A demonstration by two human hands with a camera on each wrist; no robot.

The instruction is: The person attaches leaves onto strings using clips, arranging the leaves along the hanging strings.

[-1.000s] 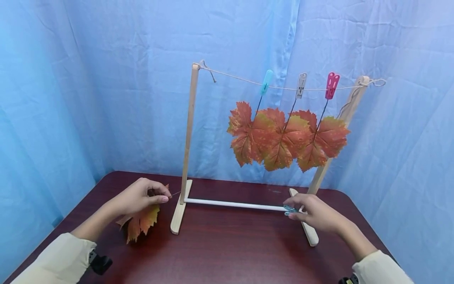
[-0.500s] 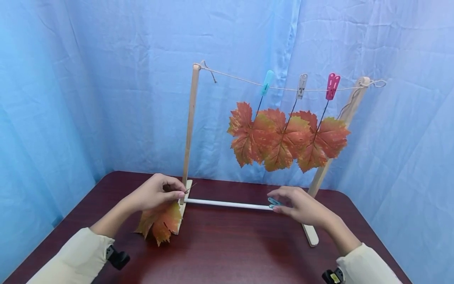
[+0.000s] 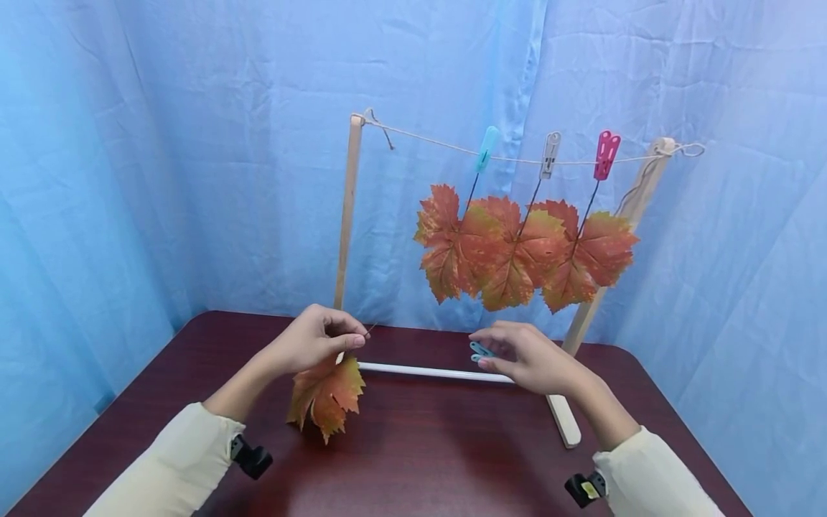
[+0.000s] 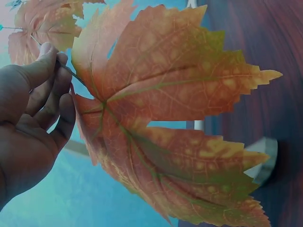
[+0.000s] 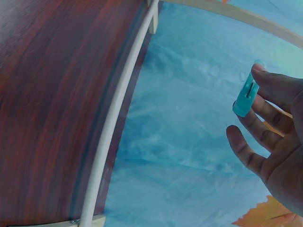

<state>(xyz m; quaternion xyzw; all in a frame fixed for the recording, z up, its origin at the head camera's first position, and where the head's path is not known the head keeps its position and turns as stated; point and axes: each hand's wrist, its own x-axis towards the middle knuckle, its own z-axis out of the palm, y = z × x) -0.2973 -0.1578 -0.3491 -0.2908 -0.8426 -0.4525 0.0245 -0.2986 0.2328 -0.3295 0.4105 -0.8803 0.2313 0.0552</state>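
Observation:
My left hand [image 3: 323,338] pinches the thin stem of an orange and yellow-green artificial leaf [image 4: 165,80], which hangs below the fingers near the left post. Between thumb and fingers, my right hand [image 3: 526,357] holds a teal clothespin [image 5: 246,95] over the white bar. Behind and above the hands, a string [image 3: 426,139] runs between two wooden posts. Clipped along its right part are a light-blue clothespin [image 3: 487,149], a grey clothespin [image 3: 550,155] and a red clothespin [image 3: 606,155]. From each hangs a similar leaf [image 3: 446,244] by its stem, the leaves overlapping.
The wooden stand has a left post [image 3: 349,215], a right post [image 3: 636,194] and a white crossbar [image 3: 426,371] low between its feet. It stands on a dark red-brown table [image 3: 413,445]. Blue curtains [image 3: 258,158] hang behind and at both sides.
The left hand has moved right and slightly up with the leaf, now in front of the left post's foot. The right hand has moved left and up with the clothespin. The hands are closer together.

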